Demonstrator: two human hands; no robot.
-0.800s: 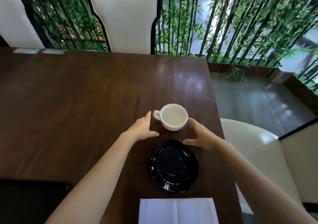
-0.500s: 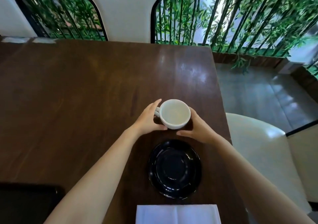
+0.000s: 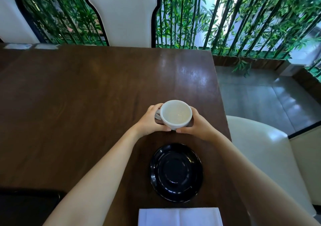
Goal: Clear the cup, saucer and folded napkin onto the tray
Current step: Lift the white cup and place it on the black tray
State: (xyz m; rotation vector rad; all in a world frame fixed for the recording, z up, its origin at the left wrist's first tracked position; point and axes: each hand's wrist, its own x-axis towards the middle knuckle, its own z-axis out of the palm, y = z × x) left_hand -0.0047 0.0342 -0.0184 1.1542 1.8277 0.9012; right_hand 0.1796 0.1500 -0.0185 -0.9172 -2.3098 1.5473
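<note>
An empty white cup sits at the right side of the dark wooden table, its handle pointing left. My left hand wraps its left side over the handle, and my right hand clasps its right side. Whether the cup still rests on the wood I cannot tell. A glossy black saucer lies bare on the table just nearer to me. A folded white napkin lies at the bottom edge. A black tray shows at the bottom left corner.
The table's right edge runs close beside the cup and saucer. A cream padded chair stands to the right of it. A white high-backed chair faces me at the far side, with a bamboo screen behind.
Both hands have closed in from either side of the cup and now grip it. The view has tilted down slightly.
</note>
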